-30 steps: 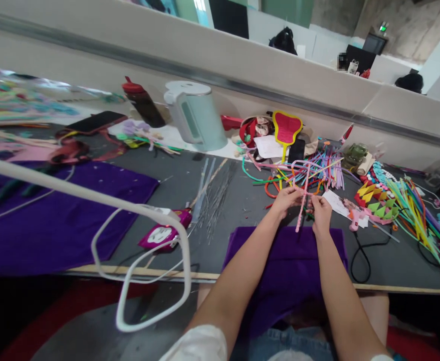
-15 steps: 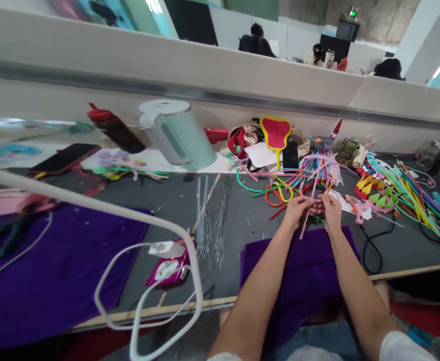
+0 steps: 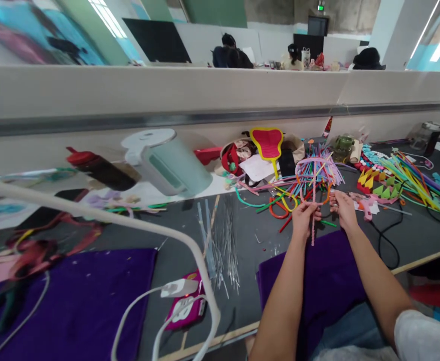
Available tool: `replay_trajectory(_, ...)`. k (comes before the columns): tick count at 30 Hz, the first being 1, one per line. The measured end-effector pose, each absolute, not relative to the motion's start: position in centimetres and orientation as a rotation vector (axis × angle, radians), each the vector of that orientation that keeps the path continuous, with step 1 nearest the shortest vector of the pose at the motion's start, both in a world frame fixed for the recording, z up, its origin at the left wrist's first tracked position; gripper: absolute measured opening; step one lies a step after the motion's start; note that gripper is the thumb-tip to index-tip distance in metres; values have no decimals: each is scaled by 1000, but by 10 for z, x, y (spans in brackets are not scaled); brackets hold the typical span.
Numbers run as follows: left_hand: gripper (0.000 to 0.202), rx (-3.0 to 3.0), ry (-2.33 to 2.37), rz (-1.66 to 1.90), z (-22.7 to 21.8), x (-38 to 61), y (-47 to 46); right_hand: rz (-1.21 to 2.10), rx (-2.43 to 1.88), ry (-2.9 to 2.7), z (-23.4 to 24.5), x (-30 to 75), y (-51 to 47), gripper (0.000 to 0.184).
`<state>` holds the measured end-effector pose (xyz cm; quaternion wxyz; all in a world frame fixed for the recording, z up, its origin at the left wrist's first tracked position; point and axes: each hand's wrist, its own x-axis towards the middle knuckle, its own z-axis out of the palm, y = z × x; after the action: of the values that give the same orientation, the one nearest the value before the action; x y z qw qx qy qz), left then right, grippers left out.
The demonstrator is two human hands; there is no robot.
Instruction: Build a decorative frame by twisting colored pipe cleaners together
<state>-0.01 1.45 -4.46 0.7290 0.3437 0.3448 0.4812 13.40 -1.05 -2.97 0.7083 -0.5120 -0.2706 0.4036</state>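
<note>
My left hand (image 3: pixel 304 216) is closed round a pink pipe-cleaner frame (image 3: pixel 312 200), whose stem hangs down below the fingers and whose loop rises above them. My right hand (image 3: pixel 343 206) sits just to the right of it, fingers curled near the frame's right side and over the table; what it pinches, if anything, is too small to make out. Both hands hover over the far edge of a purple cloth (image 3: pixel 325 273). Right behind them lies a heap of coloured pipe cleaners (image 3: pixel 310 176).
A pale green kettle (image 3: pixel 167 163), a dark bottle with a red cap (image 3: pixel 99 169) and a red and yellow paddle (image 3: pixel 268 143) stand along the back wall. Thin metal wires (image 3: pixel 225 235) lie mid-table. A white lamp arm (image 3: pixel 130 225), pink power strip (image 3: pixel 186 311) and black cable (image 3: pixel 387 245) are nearby. People sit beyond the partition.
The view has swung up and to the right, so the table looks tilted. My right hand has drawn a little away from the left; the left still holds the pink frame.
</note>
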Motion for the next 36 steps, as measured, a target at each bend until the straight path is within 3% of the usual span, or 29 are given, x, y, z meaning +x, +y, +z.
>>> replay_trajectory(15, 30, 800, 771, 1059, -38, 3, 7, 840, -1172, -776, -21, 155, 2, 36)
replay_trajectory(24, 32, 788, 790, 1133, -41, 6, 6, 281, -1528, -1227, -26, 146, -3, 18)
replay_trajectory(36, 31, 793, 737, 1177, -48, 7, 8, 369, -1455, -1276, -29, 146, -3, 25)
